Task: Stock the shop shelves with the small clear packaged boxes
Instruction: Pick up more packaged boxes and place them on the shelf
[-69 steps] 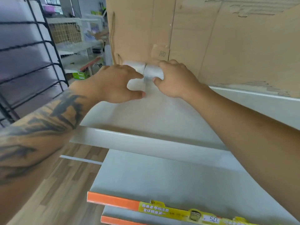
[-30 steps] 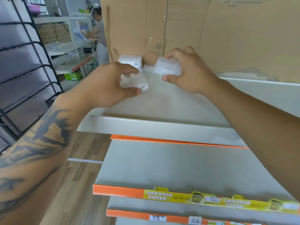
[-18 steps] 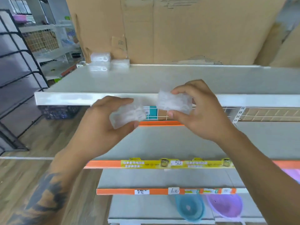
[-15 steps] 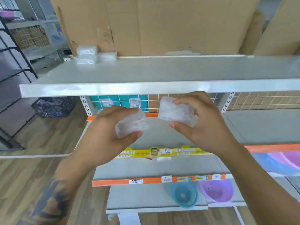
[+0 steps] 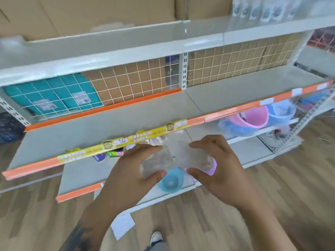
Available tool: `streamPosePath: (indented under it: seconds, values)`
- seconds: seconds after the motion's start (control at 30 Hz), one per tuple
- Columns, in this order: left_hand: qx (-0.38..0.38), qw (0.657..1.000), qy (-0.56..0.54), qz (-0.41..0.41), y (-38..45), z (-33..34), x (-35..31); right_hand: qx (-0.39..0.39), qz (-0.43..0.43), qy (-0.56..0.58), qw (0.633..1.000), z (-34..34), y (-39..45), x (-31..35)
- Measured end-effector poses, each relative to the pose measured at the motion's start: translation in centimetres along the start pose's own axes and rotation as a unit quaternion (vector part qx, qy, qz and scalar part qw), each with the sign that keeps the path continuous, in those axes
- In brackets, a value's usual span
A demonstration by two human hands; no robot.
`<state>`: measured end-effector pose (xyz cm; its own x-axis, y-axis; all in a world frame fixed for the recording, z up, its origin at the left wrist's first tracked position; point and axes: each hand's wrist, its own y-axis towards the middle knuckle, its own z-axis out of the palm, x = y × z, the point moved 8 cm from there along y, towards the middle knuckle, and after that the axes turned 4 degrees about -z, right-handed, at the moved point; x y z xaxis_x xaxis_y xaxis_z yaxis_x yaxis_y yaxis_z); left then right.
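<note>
Two small clear boxes are in hand right now, one each: our left hand (image 5: 130, 171) has its fingers and thumb curled around the left clear box (image 5: 155, 163), and our right hand (image 5: 219, 169) is clamped the same way on the right clear box (image 5: 193, 158). The two boxes sit just beside each other, maybe touching, held in the air out in front of the shelving and not resting on anything. Behind them, toward 12 o'clock, the middle shelf (image 5: 112, 122) with the orange edge and yellow price strip (image 5: 125, 142) looks like bare grey board, and so does the stretch toward 2 o'clock. Down around 6 o'clock from the boxes there's a blue bowl (image 5: 171, 182) on a lower shelf, and pink and blue tubs (image 5: 253, 118) off at 3 o'clock. So as far as we can tell, neither of these two is placed yet, and we reckon most of the stocking is still ahead. Picture's pretty blurry, so the packaging details are a no-go.
</note>
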<state>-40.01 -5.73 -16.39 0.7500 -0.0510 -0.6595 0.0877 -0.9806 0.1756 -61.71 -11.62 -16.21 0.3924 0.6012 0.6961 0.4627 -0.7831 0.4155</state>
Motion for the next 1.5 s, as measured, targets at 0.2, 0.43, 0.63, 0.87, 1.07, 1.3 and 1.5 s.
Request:
streamPosePath:
  seconds: [0.2,0.43,0.63,0.87,1.07,1.3,1.5]
  values:
    - [0.057,0.997,-0.043,0.005,3.7,8.4,-3.0,-0.054,0.08,-0.027,0.995,-5.9,-3.8,-6.8]
    - [0.126,0.987,-0.072,0.066,12.3,17.8,-9.0,-0.131,0.156,-0.083,0.976,-15.1,-5.1,-14.6]
    - [0.136,0.981,-0.094,0.102,21.3,23.2,-14.5,-0.149,0.199,-0.123,0.961,-21.9,-2.1,-21.0]
    - [0.143,0.977,-0.111,0.116,29.4,28.8,-18.0,-0.144,0.253,-0.152,0.944,-27.2,1.1,-26.6]
    - [0.168,0.97,-0.112,0.136,34.8,33.5,-21.2,-0.174,0.277,-0.179,0.928,-31.1,2.2,-31.1]
    - [0.159,0.97,-0.101,0.156,39.4,37.6,-27.2,-0.195,0.285,-0.169,0.923,-37.2,3.0,-36.7]
    - [0.08,0.981,-0.052,0.167,43.6,40.5,-32.1,-0.191,0.215,-0.157,0.945,-43.8,5.9,-42.9]
